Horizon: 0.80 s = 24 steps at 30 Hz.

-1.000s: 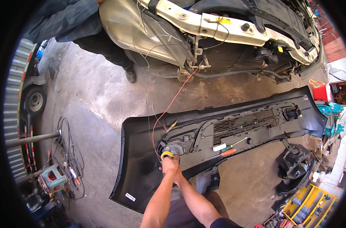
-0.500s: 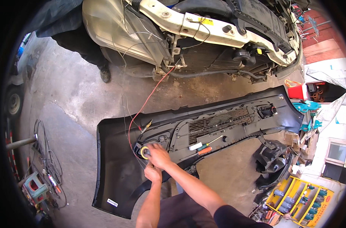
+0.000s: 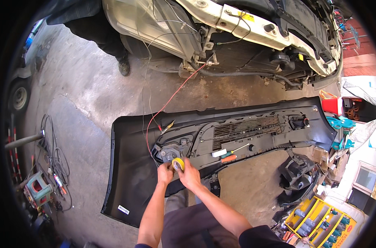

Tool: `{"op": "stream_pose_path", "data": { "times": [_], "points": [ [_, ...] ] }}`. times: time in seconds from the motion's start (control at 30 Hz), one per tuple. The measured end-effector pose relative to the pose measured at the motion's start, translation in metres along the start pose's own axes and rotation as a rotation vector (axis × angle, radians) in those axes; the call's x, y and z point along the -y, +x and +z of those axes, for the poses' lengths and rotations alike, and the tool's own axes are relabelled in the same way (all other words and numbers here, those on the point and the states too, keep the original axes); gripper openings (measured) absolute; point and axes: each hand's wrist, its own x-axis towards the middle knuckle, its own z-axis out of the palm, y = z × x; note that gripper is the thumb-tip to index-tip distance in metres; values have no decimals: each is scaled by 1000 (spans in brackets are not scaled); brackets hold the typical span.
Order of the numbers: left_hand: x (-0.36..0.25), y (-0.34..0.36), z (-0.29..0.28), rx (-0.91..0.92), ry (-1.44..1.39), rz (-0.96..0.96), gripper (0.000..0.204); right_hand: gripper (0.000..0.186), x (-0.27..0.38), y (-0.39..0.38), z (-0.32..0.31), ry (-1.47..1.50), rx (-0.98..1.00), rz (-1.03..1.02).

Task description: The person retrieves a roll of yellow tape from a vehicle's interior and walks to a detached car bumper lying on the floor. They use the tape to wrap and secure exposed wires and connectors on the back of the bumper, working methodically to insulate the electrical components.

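Observation:
My right hand [image 3: 190, 175] grips a yellow tape roll [image 3: 178, 163]. Just left of it, my left hand [image 3: 165, 173] pinches around what seems to be a thin wire, too small to be sure. Both are over the black bumper [image 3: 128, 165], lying inner side up, by its round lamp fitting [image 3: 169, 153]. A red wire [image 3: 171, 99] runs from the car down to this fitting. A yellow-handled tool [image 3: 167, 127] rests above it, and screwdrivers with orange [image 3: 228, 158] and green [image 3: 227, 154] handles and a white object [image 3: 219, 152] lie to the right.
A car with its front exposed [image 3: 254, 45] stands beyond the bumper. Another person's dark trouser leg and shoe [image 3: 124, 66] are upper left. Coiled cables [image 3: 51, 153] and a teal machine [image 3: 37, 190] are left; black plastic parts [image 3: 295, 175] and a yellow tool rack [image 3: 316, 223] are right.
The tape roll has moved right and slightly down from half a second ago, away from the fitting, with my right hand. My left hand now sits higher, left of it rather than below.

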Motion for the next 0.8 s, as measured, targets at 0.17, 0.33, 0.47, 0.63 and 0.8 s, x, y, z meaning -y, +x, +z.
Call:
{"op": "stream_pose_path", "data": {
  "times": [0.17, 0.33, 0.47, 0.63, 0.8],
  "points": [
    [-5, 4, -23, 288, -314, -146, 20, 39, -31, -27, 24, 156, -43, 162],
    [-32, -4, -25, 17, 135, 17, 32, 37, -33, -20, 68, 297, -89, 262],
    [-56, -4, -3, -111, 514, 94, 29, 37, -64, -10, 108, 582, 238, 411],
    [-51, -14, -2, -161, 604, 269, 17, 20, -61, -5, 62, 193, 7, 213],
    [-26, -22, 2, -304, 646, 392, 14, 16, -12, 52, 15, 337, -45, -107]
  ]
}}
